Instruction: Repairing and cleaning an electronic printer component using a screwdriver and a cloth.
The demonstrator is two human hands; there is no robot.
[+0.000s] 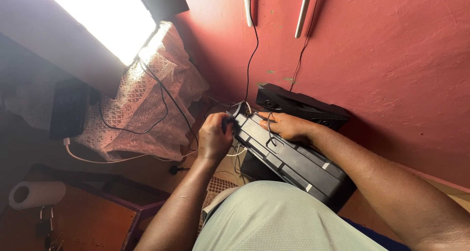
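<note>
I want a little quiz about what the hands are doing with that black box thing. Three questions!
1. True or false: the right hand rests flat on the ribbed black plastic box.
2. Which hand pinches a small dark part at the box's upper end: (a) left hand, (b) right hand?
3. What colour is the painted wall behind the long black mesh-fronted speaker?

Key: 1 true. 2 (a). 3 red.
</note>
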